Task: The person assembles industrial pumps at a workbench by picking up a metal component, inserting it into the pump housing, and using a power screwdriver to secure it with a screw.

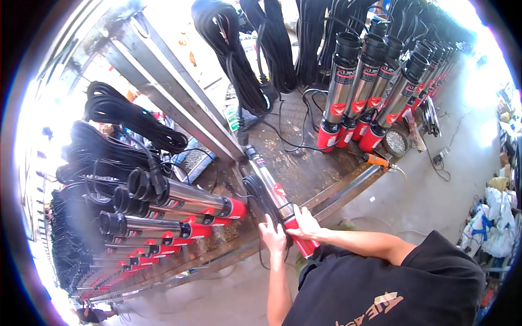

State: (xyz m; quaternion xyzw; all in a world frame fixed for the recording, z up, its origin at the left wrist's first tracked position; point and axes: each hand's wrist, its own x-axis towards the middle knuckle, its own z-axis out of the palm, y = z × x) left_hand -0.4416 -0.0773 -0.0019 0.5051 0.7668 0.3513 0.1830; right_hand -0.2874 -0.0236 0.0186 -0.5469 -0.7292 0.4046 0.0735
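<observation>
A slim submersible pump, silver with a red lower end, lies along the bench in front of me. My right hand is wrapped round its red section, near the bench's front edge. Beside the pump's left flank runs a black cable, gathered in narrow loops. My left hand is closed on the lower part of these loops, close to the pump; its fingertips are partly hard to make out.
More red-and-silver pumps stand at the far right, others in rows at left. Coiled black cables hang behind. A steel frame rises from the bench. An orange tool lies near a bowl of small parts.
</observation>
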